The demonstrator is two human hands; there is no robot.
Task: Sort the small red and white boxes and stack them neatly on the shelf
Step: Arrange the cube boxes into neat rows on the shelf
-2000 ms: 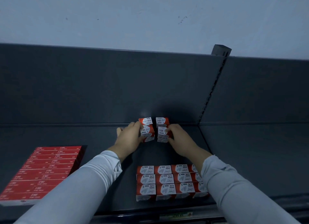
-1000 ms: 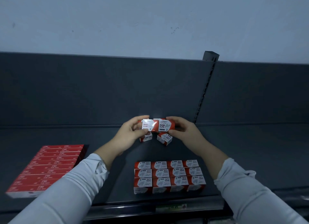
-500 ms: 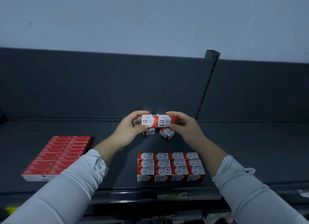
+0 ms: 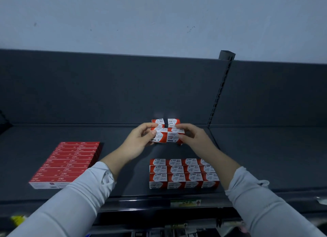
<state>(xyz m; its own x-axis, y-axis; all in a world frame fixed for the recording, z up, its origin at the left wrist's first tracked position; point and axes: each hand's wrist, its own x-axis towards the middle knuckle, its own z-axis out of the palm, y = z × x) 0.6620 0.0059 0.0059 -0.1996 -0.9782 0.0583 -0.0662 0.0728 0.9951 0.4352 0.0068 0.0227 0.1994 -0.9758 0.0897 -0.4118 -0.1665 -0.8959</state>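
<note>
A dark grey shelf (image 4: 265, 157) fills the view, with a dark back panel (image 4: 106, 88) behind it and a slotted upright (image 4: 219, 95) right of centre. The shelf is the only thing here that holds goods, and we find the goods in four groups.

Near the front edge, at the centre, sits a block of small red and white boxes (image 4: 184, 173), packed edge to edge. We count twelve tops, four across and three deep. At the left lies a flat slab of long red boxes (image 4: 65, 164), laid side by side. We cannot count them with certainty.

Far beyond the block, the far pair (image 4: 173, 122) of small boxes stands side by side close to the back panel, with a narrow gap between the two. Fingers hide their lower parts.

Just nearer than that pair, two more boxes are held side by side, touching along one edge. That makes sixteen small boxes in all. The left hand (image 4: 139, 142) has its grip closed on the left held box (image 4: 159, 136), thumb on the near face and fingers curled over the top. The right hand (image 4: 196, 139), slightly blurred, has its grip closed on the right held box (image 4: 174, 136), which reads "PAPER CLIPS". We cannot tell whether the held boxes touch the shelf.

Both arms wear pale long sleeves (image 4: 85, 194).
</note>
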